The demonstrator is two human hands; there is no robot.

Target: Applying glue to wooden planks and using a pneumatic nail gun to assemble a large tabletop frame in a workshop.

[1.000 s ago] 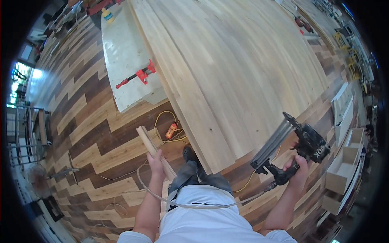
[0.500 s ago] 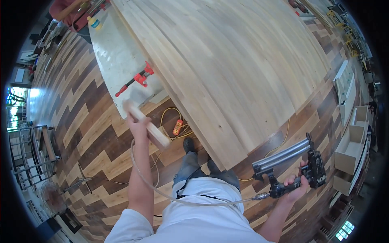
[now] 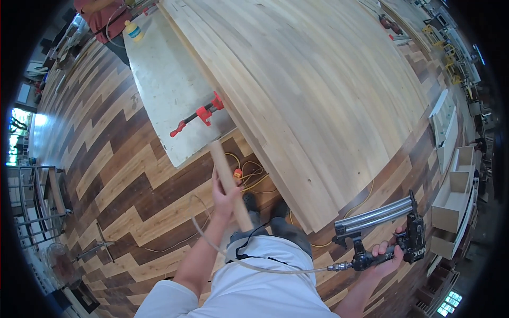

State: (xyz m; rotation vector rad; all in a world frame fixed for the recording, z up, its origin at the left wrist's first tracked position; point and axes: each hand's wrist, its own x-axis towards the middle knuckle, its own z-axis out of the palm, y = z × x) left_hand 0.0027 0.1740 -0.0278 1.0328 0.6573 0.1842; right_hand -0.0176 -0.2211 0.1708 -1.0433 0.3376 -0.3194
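Note:
My left hand [image 3: 225, 199] is closed round a short, pale wooden block [image 3: 219, 158], held tilted with its far end near the white tabletop's front corner. In my right hand [image 3: 386, 261] I grip the handle of a black and silver air nail gun [image 3: 374, 216], off the panel's near right corner. A pale air hose [image 3: 212, 245] runs from its fitting across my shirt and past my left forearm. Before me lies a large panel of pale wooden boards [image 3: 313, 100]. A red bar clamp [image 3: 203, 114] sticks out from its left edge.
The white tabletop [image 3: 164, 90] bears a yellow bottle [image 3: 133, 31]; a person in a red shirt [image 3: 106, 18] stands beyond. Yellow cord [image 3: 254, 183] with an orange outlet box [image 3: 238, 174] lies by my feet. Open wooden boxes [image 3: 450, 199] stand right, a fan [image 3: 59, 258] at the lower left.
My left hand has brought the wooden block rightward and nearer my body, turning it steeper. The nail gun stays in my right hand, slightly lower. The whole view has shifted a little.

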